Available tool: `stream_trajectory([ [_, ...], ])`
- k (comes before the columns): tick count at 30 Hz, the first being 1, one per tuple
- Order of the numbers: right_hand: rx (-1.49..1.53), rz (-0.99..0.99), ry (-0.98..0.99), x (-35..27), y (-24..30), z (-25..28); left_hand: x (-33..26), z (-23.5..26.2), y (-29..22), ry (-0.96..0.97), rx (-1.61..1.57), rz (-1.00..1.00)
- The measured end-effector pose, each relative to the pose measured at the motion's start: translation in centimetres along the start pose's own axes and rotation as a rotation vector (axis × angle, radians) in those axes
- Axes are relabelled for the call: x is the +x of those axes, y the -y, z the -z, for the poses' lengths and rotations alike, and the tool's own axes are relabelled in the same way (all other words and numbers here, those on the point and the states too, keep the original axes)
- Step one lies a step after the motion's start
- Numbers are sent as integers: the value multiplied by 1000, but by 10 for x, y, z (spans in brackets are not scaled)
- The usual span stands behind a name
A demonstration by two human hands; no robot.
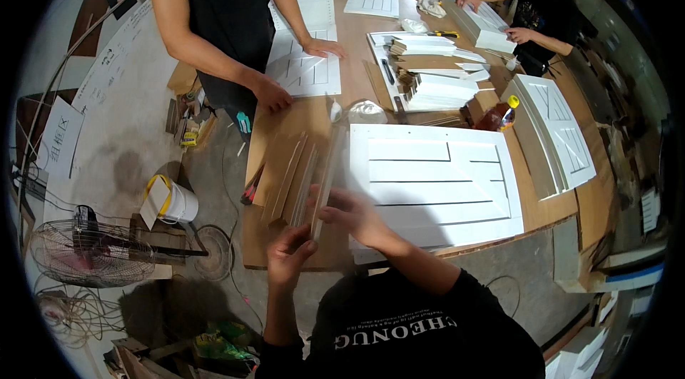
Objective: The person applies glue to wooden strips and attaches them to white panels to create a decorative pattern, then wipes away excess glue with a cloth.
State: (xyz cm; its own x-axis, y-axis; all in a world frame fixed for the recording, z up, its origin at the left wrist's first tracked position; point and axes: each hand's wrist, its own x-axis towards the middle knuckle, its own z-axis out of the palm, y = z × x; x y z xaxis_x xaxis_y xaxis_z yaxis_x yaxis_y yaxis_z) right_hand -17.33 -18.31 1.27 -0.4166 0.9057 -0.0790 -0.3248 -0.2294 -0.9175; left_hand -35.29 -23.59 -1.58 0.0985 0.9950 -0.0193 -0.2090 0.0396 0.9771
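Observation:
A long, narrow strip (327, 178) stands slanted between my hands, its upper part blurred by motion. My left hand (289, 254) is closed on its lower end, thumb on the near side. Higher up, my right hand (353, 216) has its fingers curled round the same strip; the fingertips are partly hidden and smeared. Just left of the strip, a bundle of brown and white strips (289, 183) rests on the wooden table (253, 250). To the right lies a large white panel (442, 183) with dark grooves and a diagonal piece.
A glue bottle (335, 110) and a white plastic bag (367, 113) sit behind the panel. Beyond are piled white strips (442, 92), a yellow-capped bottle (497, 115) and stacked panels (553, 133). Co-workers stand across the table. A fan (93, 254) and bucket (175, 200) are left.

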Motion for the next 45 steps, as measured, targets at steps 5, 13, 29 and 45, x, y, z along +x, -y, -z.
stream_trajectory([
  [5, 26, -10, 44, 1, -3, 2, 1, 6, 9, 7, -2, 16],
  [13, -60, 46, 113, 3, -6, 14, 3, 2, 10, -6, 112, -3],
  [29, -196, 548, -276, -57, 69, 35, 43, -54, -71, 270, 735, -546],
  [45, -878, 788, -391, -109, 104, 48, 68, -145, -135, 642, 640, -906],
])
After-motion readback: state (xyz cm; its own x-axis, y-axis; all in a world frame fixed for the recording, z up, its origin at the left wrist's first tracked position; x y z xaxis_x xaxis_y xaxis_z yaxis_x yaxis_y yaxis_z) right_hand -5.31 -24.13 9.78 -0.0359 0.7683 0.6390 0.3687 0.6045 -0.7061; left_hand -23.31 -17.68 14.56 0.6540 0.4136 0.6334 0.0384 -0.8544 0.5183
